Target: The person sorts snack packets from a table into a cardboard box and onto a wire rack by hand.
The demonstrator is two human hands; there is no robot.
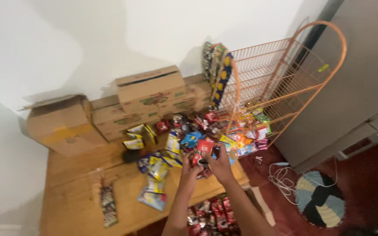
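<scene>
Red snack packet (205,145) held up in both hands over the wooden worktop (79,192).
Left hand (192,171) and right hand (219,167) close on it together, above scattered packets (156,170); placing it on the wire rack (276,83) likely calls for a short reach right.

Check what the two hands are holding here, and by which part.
Both hands, left hand and right hand, hold a small red snack packet by its lower end. The image is too blurred to show the exact fingers.
</scene>
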